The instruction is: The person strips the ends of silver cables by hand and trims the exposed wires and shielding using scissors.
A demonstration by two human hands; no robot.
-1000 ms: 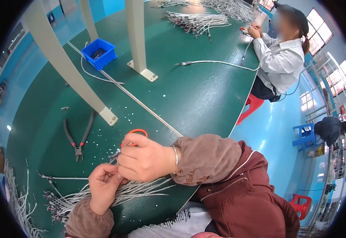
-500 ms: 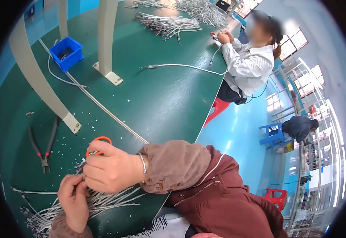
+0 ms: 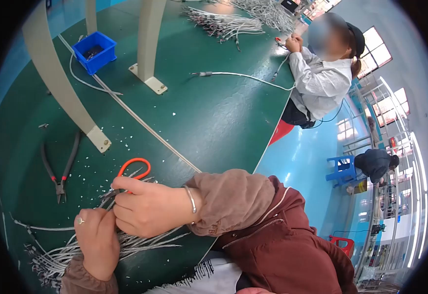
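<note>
My right hand [image 3: 147,206], with a bracelet at the wrist, is closed around red-handled scissors [image 3: 139,162]; one red loop sticks out above its fingers. Against its fingertips, my left hand [image 3: 96,240], wearing a ring, is closed on the end of a grey cable whose tip is mostly hidden by the fingers. Below and behind both hands lies a bundle of grey cables [image 3: 145,243] on the green table [image 3: 214,127]. Pliers [image 3: 60,181] with dark handles rest open to the left of my hands.
A blue bin [image 3: 95,53] with small dark parts stands at the back left, near beige metal legs [image 3: 150,49]. A co-worker [image 3: 321,78] sits at the table's far right edge. Cable bundles [image 3: 223,22] lie at the back, and a single cable [image 3: 243,76] crosses the table.
The left hand has turned so its back faces up. The red scissor loop shows more fully above the right hand. The whole view has shifted.
</note>
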